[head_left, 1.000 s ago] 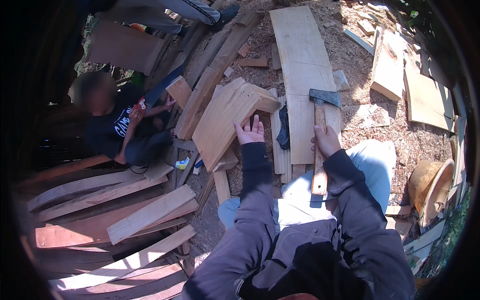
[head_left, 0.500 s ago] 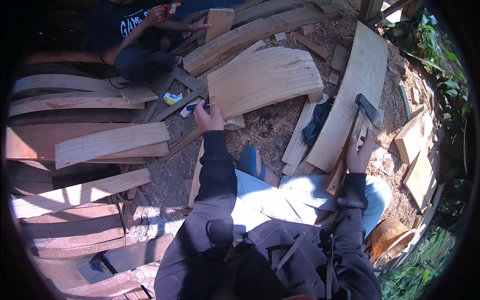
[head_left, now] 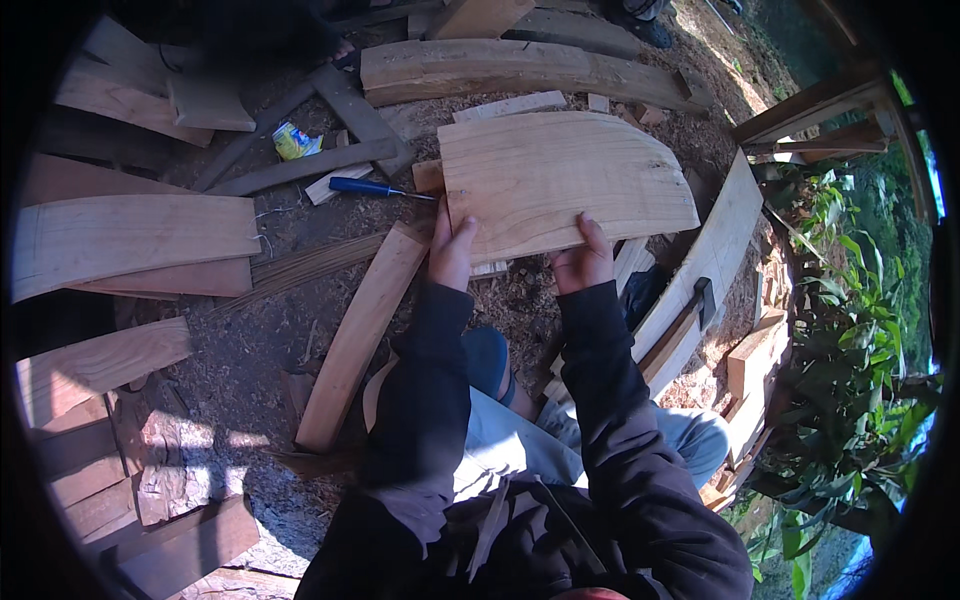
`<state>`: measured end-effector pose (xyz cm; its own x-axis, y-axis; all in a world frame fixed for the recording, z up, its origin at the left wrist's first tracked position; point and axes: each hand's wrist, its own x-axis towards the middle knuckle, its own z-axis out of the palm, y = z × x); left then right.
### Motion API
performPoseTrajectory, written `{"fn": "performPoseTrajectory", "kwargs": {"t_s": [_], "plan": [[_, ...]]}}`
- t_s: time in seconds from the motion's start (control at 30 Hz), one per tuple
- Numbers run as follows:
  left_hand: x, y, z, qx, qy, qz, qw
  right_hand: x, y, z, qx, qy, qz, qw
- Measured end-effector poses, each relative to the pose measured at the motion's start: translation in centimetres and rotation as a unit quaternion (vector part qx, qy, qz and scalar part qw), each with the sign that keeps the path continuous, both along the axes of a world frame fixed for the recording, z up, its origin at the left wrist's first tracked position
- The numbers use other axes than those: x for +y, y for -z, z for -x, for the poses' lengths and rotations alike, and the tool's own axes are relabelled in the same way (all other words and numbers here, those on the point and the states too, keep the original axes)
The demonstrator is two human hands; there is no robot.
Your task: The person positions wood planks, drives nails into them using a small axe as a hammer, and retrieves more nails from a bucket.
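Shaving-strewn ground [head_left: 250, 345], left hand [head_left: 453, 255] and right hand [head_left: 583, 262] apart, both gripping wide board [head_left: 570, 180] at centre, blue-handled tool [head_left: 363, 187] upper left, axe [head_left: 682, 331] at right.

One wooden board [head_left: 565, 175], broad, pale yellow-tan, bare. Lies lengthwise left to right, broad face up, ahead of the wearer. Grain lines follow its length; small dark specks toward right end. Left end cut nearly straight; far edge curves down to the right, narrowing that end. Left hand [head_left: 452, 254] grips near left corner, right hand [head_left: 584, 262] the near edge, both thumbs on top. Support underneath hidden.
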<state>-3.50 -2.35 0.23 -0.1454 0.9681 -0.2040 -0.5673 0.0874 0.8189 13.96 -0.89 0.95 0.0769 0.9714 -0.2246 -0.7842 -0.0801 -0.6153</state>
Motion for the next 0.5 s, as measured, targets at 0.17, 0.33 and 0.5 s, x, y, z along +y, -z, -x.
{"fn": "performPoseTrajectory", "kwargs": {"t_s": [0.17, 0.33, 0.5], "plan": [[-7.0, -7.1, -5.2, -0.046, 0.013, -0.052, 0.997, 2.3, -4.4, -4.5, -0.068, -0.05, -0.009, 0.996], [-11.0, -5.6, -9.1, -0.031, -0.02, 0.02, 0.999, 2.7, -5.1, -8.6, -0.112, -0.125, 0.046, 0.985], [-6.7, -5.2, -5.6, 0.026, -0.167, 0.16, 0.973, 1.0, -0.5, -7.9, -0.162, -0.087, 0.103, 0.977]]}}
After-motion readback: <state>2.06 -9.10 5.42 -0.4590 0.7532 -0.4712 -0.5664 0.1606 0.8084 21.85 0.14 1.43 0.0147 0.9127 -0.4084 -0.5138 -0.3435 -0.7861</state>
